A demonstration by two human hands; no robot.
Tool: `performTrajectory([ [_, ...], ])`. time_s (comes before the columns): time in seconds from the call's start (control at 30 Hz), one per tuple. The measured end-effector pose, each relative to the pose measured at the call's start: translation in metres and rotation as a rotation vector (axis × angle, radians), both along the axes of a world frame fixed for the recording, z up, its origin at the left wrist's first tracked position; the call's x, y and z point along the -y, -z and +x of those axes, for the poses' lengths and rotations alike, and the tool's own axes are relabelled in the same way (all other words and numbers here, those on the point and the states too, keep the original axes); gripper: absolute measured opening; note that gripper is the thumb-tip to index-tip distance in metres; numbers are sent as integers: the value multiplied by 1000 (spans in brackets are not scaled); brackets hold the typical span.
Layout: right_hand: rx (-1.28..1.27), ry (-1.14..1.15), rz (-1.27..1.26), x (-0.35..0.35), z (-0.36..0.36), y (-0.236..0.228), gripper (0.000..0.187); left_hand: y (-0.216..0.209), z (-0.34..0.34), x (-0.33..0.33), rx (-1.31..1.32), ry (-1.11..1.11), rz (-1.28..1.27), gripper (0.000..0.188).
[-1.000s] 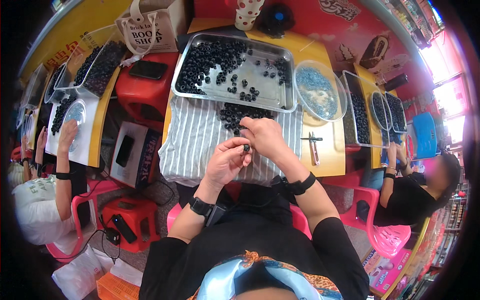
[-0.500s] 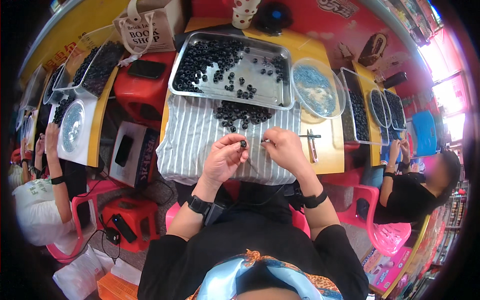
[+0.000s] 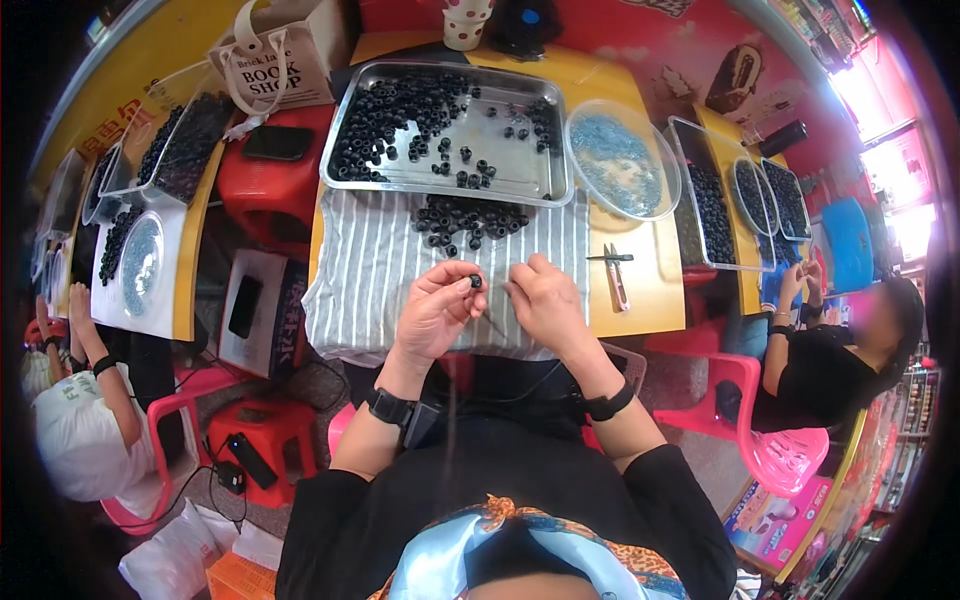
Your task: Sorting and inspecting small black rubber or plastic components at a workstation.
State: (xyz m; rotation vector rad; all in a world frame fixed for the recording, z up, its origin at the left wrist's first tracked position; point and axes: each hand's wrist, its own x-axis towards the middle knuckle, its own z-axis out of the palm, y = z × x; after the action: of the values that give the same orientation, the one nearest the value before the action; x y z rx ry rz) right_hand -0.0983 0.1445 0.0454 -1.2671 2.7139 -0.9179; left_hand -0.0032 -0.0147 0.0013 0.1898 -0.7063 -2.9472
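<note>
Fingers of our left hand [image 3: 432, 312] are pinched around one small black bead [image 3: 476, 282], held just over the striped cloth [image 3: 370, 270]. Our right hand [image 3: 545, 300] sits just beside it, fingertips drawn together, though we can't tell if they're gripping anything. Loose beads [image 3: 468, 220] lie piled past our hands, below the metal tray [image 3: 500, 165]; small snips [image 3: 614, 272] rest to the right
</note>
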Motion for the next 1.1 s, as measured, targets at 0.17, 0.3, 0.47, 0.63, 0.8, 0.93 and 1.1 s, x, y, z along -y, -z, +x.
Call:
performTrajectory([
  [0.17,447,-21,-356,-4,3,-3,9,0,-3,-2,-16,40,-31,19],
  [0.3,681,-116,-569,1,15,-12,13,4,0,1,9,62,-63,19],
  [0.47,647,-104,-640,6,19,-13,15,1,-2,-1,3,72,-65,20],
  [0.63,549,-87,-634,9,21,-9,12,5,-1,-1,-1,72,-77,22],
  [0.8,382,-143,-557,9,18,-10,14,3,-1,-2,-18,59,-117,20],
  [0.93,316,-152,-531,9,18,-12,13,3,-2,-2,-36,70,-134,18],
  [1.1,378,-175,-527,9,16,-8,14,3,-2,-3,-52,54,-159,19],
])
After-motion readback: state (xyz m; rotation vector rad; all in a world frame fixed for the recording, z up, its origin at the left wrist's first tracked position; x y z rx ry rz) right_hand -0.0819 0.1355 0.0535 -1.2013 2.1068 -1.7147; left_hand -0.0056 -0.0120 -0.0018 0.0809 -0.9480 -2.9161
